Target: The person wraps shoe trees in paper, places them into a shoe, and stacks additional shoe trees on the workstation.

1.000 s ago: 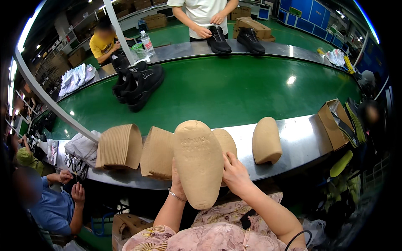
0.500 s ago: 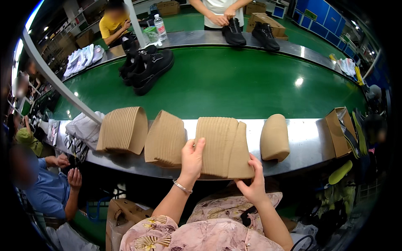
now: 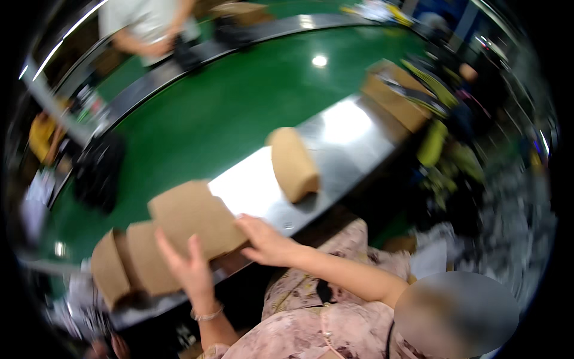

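A stack of tan shoe insoles (image 3: 191,215) rests on the steel ledge (image 3: 353,137) in front of me. My left hand (image 3: 190,268) presses against its near face with fingers spread. My right hand (image 3: 266,240) grips its lower right edge. Two more tan insole stacks (image 3: 143,263) (image 3: 107,270) stand just left of it, touching one another. Another rounded insole stack (image 3: 293,164) lies apart on the ledge to the right. The picture is tilted and blurred.
A green conveyor belt (image 3: 227,107) runs behind the ledge with black shoes (image 3: 98,170) on it at left. An open cardboard box (image 3: 394,96) sits at the ledge's right end. A person in a white shirt (image 3: 149,24) works across the belt.
The view has swung and tilted to the right. The insole stack that was lifted a second ago now rests on the ledge beside the other stacks, both hands still on it.
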